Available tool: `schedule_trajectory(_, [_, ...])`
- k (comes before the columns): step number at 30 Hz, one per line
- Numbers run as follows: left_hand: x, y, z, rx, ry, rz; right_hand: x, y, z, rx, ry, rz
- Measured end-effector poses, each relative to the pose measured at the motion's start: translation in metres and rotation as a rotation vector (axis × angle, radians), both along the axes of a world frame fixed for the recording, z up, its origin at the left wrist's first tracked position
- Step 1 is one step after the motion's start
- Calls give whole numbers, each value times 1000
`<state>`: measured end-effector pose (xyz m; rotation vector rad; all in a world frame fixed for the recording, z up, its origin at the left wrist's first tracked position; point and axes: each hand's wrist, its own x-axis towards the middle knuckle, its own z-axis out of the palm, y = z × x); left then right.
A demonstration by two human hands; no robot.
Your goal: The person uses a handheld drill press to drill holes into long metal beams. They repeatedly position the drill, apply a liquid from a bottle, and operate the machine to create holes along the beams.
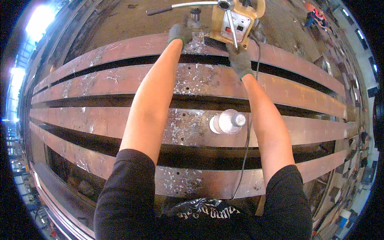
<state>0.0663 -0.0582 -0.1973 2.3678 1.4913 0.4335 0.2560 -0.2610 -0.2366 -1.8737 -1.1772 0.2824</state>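
Head view, sole entry.

Hands, two, in grey gloves with green cuffs, arms reaching forward. The left hand [181,32] is beside the spindle [195,15]; its fingers are too blurred to tell whether they are spread or closed. The right hand [241,62] is at the foot of the drilling machine [242,21], where the lower end of a metal lever [232,29] meets the glove; whether it grips that lever cannot be told. Placement, as judged: one hand to either side, probably to keep the spindle and the lever both within reach.

Drilling machine, one: at the far side, above the farthest steel beam [120,47], to the right of the spindle. Tan-yellow housing, pale control panel with red and black switches, hub on top with bright lever arms, one ending in a dark grip. The flat steel presumably serves as a firm seat for the base.

Steel beams, four, laid crosswise with dark gaps between: reddish-brown, scuffed, pale flakes scattered mid-length, small round holes in rough line. The spacing probably gives access to each.

Cable [247,140], black: trailing over the beams on the right, apparently to leave slack.

Bottle [228,121], clear: on the second-nearest beam, between the forearms; upright or tilted, cannot be told. Likely parked out of the way.
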Motion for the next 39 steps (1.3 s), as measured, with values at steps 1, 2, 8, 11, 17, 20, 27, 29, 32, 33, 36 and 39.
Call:
schedule_trajectory(1, [-8, 7, -7, 71, 35, -53, -7, 7, 1, 3, 13, 8])
schedule_trajectory(2, [-27, 24, -20, 149, 74, -88, -20, 18, 3, 13, 28, 35])
schedule_trajectory(8, [-37, 30, -2, 149, 162, -228, -22, 23, -5, 32, 136, 9])
schedule_trajectory(11, [-22, 17, 14, 68, 262, -308, -8, 12, -10, -3, 16, -63])
schedule_trajectory(17, [-52, 74, -34, 63, 227, -153, -28, 41, -4, 10, 113, 5])
schedule_trajectory(20, [-36, 41, -13, 125, 205, -263, -5, 20, -19, -1, 21, -67])
schedule_trajectory(27, [-78, 65, -43, -98, 22, -58, -55, 40, 4, 142, 93, 24])
schedule_trajectory(29, [-27, -10, -19, -52, 81, -51, -7, 3, -18, 63, 45, -95])
schedule_trajectory(32, [-36, 5, -28, 35, -240, 65, -17, 17, -8, 53, 83, -39])
schedule_trajectory(33, [-29, 0, -30, 8, -352, 63, -13, 14, -10, 35, 97, -41])
schedule_trajectory(36, [-32, 6, -61, 327, 256, -643, -23, 11, -2, 98, 105, -28])
schedule_trajectory(39, [-61, 44, -98, 308, 24, -290, -38, 30, 4, 152, 133, 22])
